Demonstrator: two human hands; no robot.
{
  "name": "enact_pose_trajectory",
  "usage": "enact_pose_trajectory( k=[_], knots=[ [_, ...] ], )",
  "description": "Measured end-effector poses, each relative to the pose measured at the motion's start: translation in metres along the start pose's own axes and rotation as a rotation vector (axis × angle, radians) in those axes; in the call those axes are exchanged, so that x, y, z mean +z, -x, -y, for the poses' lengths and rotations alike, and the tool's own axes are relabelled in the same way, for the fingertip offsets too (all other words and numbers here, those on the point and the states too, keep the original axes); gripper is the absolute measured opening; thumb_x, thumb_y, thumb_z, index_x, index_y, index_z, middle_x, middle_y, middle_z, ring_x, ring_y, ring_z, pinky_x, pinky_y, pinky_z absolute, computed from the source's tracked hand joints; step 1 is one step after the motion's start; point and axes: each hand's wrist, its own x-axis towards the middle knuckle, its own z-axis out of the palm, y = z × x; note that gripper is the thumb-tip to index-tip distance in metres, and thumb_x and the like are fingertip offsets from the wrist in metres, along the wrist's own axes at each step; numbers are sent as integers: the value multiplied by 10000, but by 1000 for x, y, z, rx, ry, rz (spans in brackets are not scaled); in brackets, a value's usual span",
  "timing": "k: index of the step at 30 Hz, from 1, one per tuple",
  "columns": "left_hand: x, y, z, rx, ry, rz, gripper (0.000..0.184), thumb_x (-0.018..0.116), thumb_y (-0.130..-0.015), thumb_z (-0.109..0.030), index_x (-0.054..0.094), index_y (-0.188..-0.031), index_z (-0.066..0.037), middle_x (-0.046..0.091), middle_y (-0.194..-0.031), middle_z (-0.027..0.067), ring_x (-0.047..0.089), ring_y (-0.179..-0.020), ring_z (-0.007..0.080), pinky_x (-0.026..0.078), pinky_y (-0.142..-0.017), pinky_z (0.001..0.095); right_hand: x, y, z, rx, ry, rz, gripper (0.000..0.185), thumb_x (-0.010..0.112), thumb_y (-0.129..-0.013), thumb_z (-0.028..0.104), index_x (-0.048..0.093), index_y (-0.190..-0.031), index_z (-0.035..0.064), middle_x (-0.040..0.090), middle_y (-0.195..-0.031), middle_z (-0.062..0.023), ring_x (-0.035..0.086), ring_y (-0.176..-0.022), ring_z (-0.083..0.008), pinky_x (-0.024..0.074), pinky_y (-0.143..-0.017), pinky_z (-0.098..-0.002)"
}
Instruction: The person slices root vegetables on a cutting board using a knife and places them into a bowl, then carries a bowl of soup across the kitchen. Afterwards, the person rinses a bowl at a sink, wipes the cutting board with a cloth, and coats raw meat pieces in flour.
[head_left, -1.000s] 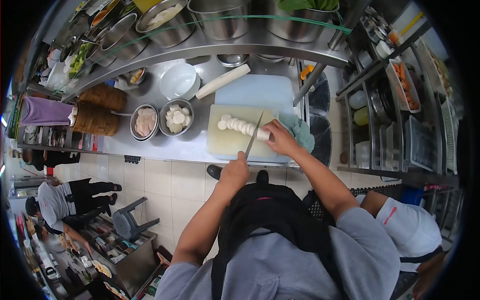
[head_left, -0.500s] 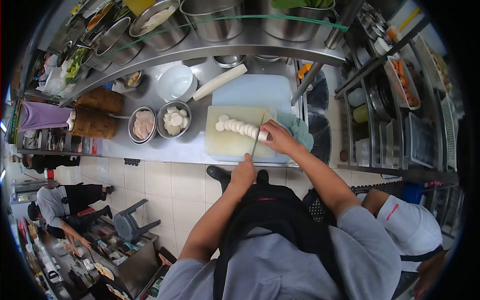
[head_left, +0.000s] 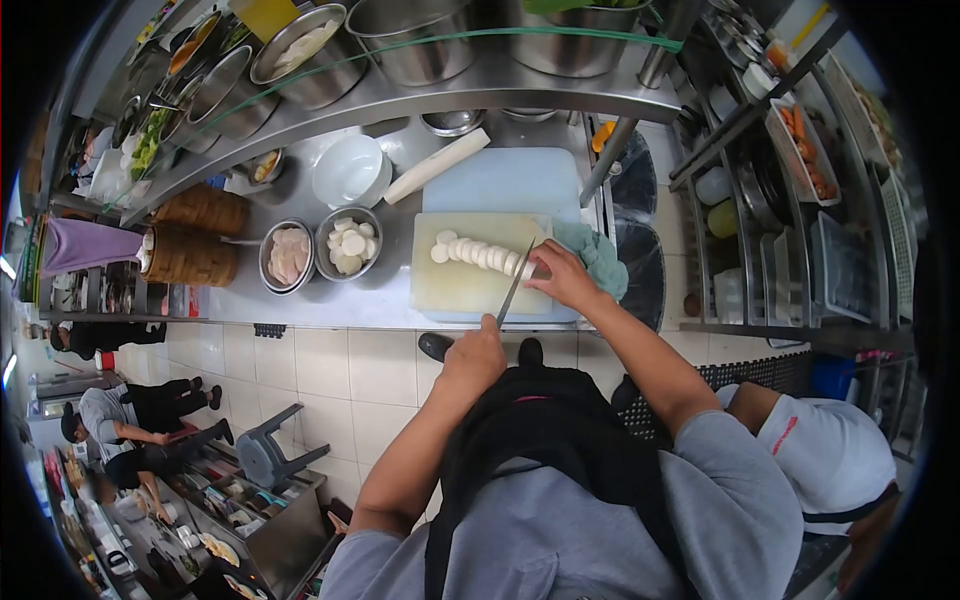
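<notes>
My left hand [head_left: 476, 356] is closed around the handle of a knife [head_left: 513, 288], whose blade points away over a pale cutting board [head_left: 455, 290]. With bent fingers, my right hand [head_left: 565, 277] grips the right end of a white root vegetable [head_left: 531, 267], close beside the blade. Leading left from there is a row of white round slices [head_left: 477, 254] on the board. Behind it lies a light blue cutting board [head_left: 510, 178]. A long uncut white root [head_left: 438, 166] rests diagonally near that board's left edge. A green cloth [head_left: 598, 258] is bunched to the right.
Left of the boards stand a metal bowl of white slices [head_left: 350, 242], a metal bowl of pale pink pieces [head_left: 288, 257] and a white bowl [head_left: 350, 171]. A metal shelf [head_left: 400, 110] overhangs the counter's back. Another person [head_left: 815, 455] is close at right; others are at far left.
The knife blade has tilted, its tip now further right and away from me. My left hand has lowered slightly toward my body. My right hand stays at the vegetable's end.
</notes>
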Motion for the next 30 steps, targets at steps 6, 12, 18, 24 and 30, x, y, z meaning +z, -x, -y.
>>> enact_pose_trajectory(
  k=[6,12,18,24,30],
  knots=[
    [13,-11,12,50,26,22,165,471,-955,-96,443,-1014,55,651,-827,374,667,-838,538,551,-748,585,-1,-1,-1,10,-66,30,405,854,-696,60,576,-991,40,584,-966,-95,659,-834,-284,544,-742,-393],
    [38,-25,15,-17,45,58,197,513,-920,-90,475,-1063,39,675,-885,348,683,-871,515,555,-778,581,-2,-3,11,20,-35,109,371,826,-713,10,570,-981,33,582,-961,-108,665,-838,-274,548,-753,-374],
    [81,-33,41,26,82,-104,189,492,-981,-146,469,-1056,25,671,-806,332,680,-771,504,554,-687,583,3,3,12,133,-138,35,338,795,-737,25,573,-992,25,574,-956,-109,646,-891,-288,542,-833,-362],
    [42,-10,62,139,307,-187,282,492,-1017,-223,453,-1109,40,637,-762,348,624,-744,546,494,-665,611,20,-5,15,2,26,-23,492,792,-756,119,564,-1187,48,559,-1169,-153,550,-1121,-371,466,-973,-445],
    [15,23,110,-74,366,-335,273,474,-1035,-243,454,-1123,14,642,-801,338,602,-763,561,463,-688,630,54,-42,47,-85,427,-78,733,828,-733,358,544,-1378,158,523,-1317,-141,558,-1106,-344,466,-962,-461]
  ],
)
